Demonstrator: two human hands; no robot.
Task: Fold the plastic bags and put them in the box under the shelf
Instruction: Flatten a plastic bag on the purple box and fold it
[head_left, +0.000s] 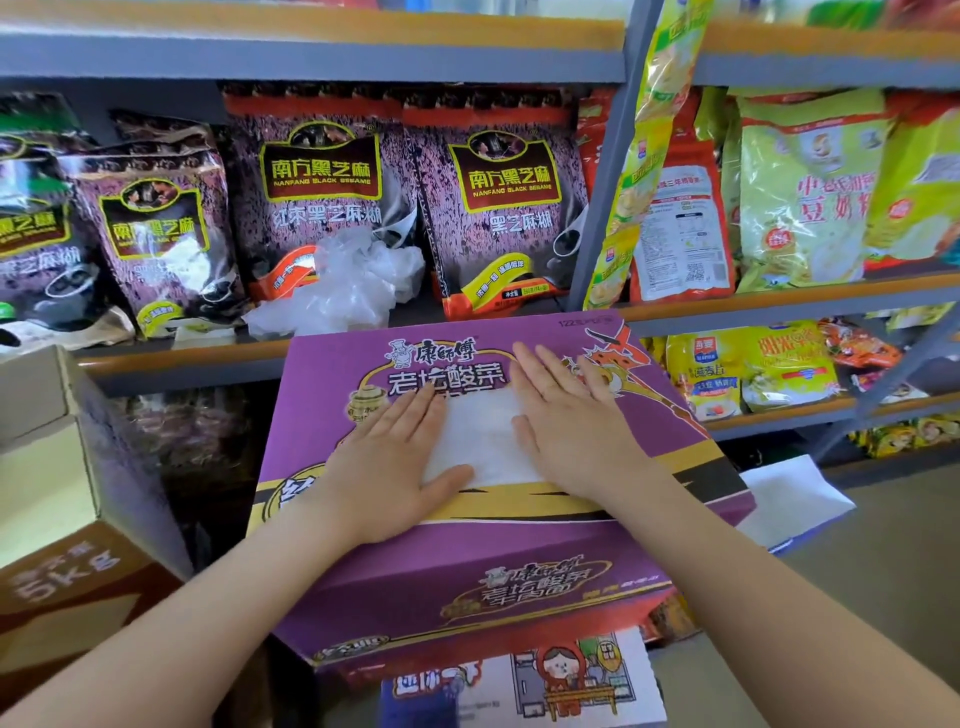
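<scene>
Folded bag: a white plastic bag (480, 441), folded flat to a rectangle, lies on top of the purple noodle carton (519, 582), near the middle of the picture.
Left hand: the left hand (395, 462) is spread, fingers straight, palm pressing on the bag's edge at 9 o'clock.
Right hand: the right hand (566, 421) is also flat and spread, pressing the edge at 3 o'clock.
Loose bags: crumpled clear plastic bags (353, 280) wait on the shelf board (182, 358) at 11 o'clock from the hands, touching the black sesame packets (322, 197).
Left side: an open cardboard box (47, 467) stands at 9 o'clock.
</scene>
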